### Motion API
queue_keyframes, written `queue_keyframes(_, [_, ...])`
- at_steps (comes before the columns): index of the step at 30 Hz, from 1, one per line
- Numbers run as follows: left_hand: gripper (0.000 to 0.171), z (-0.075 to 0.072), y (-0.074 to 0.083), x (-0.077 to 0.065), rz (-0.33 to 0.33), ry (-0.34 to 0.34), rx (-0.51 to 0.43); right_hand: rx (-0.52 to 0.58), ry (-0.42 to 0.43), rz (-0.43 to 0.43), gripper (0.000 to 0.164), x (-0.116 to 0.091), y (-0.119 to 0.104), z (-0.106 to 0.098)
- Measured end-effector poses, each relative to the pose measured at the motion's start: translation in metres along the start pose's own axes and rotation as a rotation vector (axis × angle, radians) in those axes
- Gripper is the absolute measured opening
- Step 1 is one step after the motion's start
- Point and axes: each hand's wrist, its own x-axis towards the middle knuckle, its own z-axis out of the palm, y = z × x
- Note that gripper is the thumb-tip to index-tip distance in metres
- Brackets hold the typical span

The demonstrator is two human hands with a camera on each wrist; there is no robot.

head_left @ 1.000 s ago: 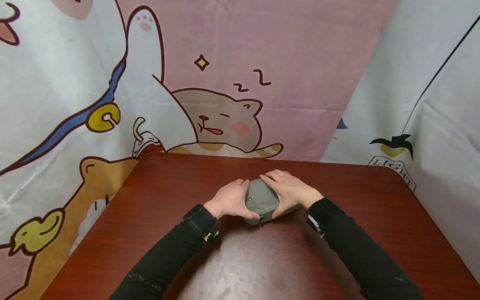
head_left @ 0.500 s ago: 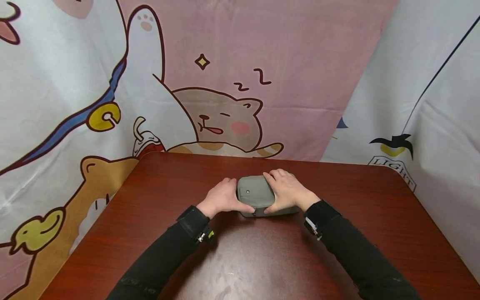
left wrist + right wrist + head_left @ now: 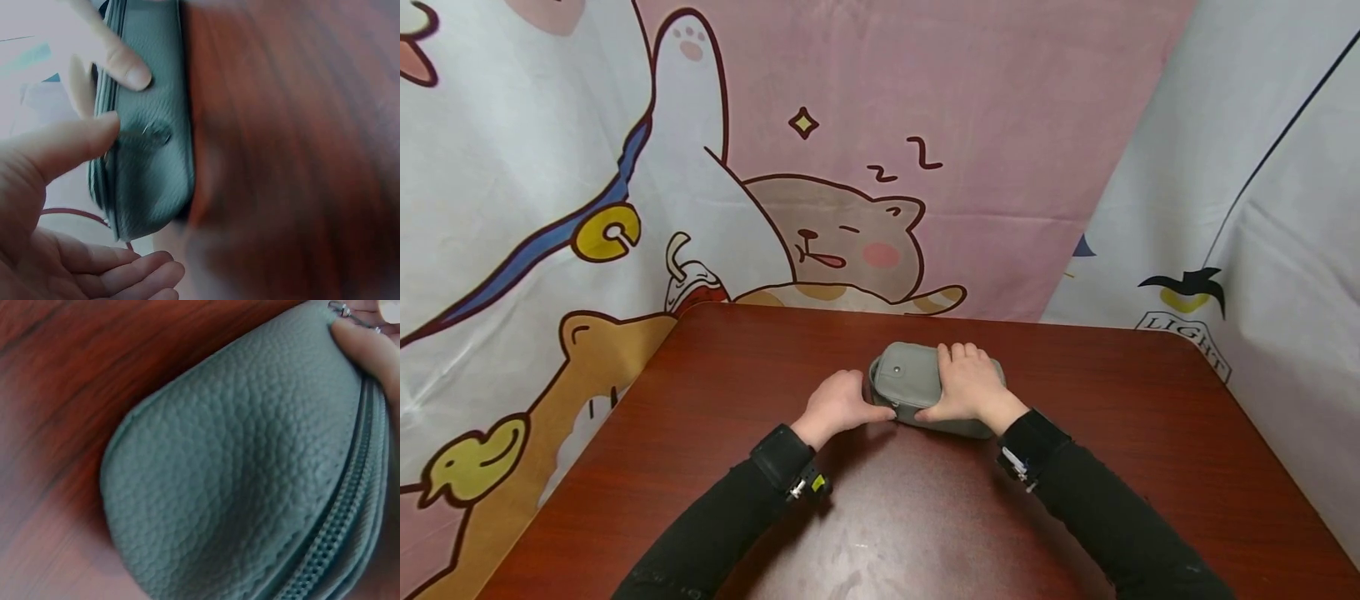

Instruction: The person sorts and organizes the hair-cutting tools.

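Observation:
A grey-green zippered pouch (image 3: 907,373) with pebbled sides lies on the table, a small stud on its top. My right hand (image 3: 967,383) grips its right part, thumb along the front side and fingers over the top. At the front left corner is my left hand (image 3: 838,406), its thumb reaching to the zipper edge. In the left wrist view that thumb is beside a small metal zipper pull (image 3: 156,132); whether it touches the pull I cannot tell. The other left fingers (image 3: 134,275) are loosely bent, apart from the pouch. The right wrist view shows the zipper teeth (image 3: 331,540) closely.
The reddish-brown wooden table (image 3: 737,358) extends around the pouch, its far edge behind it. A cloth printed with cartoon animals (image 3: 1000,125) hangs beyond that edge. Dark sleeves and wrist straps (image 3: 784,457) cover both forearms.
The pouch has shifted slightly left and turned. My left fingers have come off its left side, where they held it a second ago. The right hand keeps its grip with its fingers now pointing farther forward.

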Motion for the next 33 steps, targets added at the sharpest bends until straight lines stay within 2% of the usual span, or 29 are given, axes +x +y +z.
queue_keyframes(6, [0.036, 0.009, -0.003, -0.005, -0.001, 0.006, -0.060, -0.023, -0.049, 0.098, 0.128, -0.002, -0.010, -0.004])
queue_keyframes(9, [0.033, 0.015, -0.004, -0.006, -0.005, 0.025, -0.122, -0.034, -0.080, 0.133, 0.130, -0.002, -0.013, -0.006])
queue_keyframes(14, [0.029, 0.021, -0.006, -0.005, -0.018, 0.047, -0.253, -0.049, -0.110, 0.155, 0.130, -0.002, -0.016, -0.006])
queue_keyframes(18, [0.022, 0.026, -0.006, -0.004, -0.039, 0.043, -0.309, -0.062, -0.124, 0.159, 0.131, -0.001, -0.017, -0.007])
queue_keyframes(33, [0.018, 0.035, -0.002, 0.003, -0.059, 0.056, -0.320, -0.073, -0.144, 0.157, 0.130, -0.001, -0.017, -0.010])
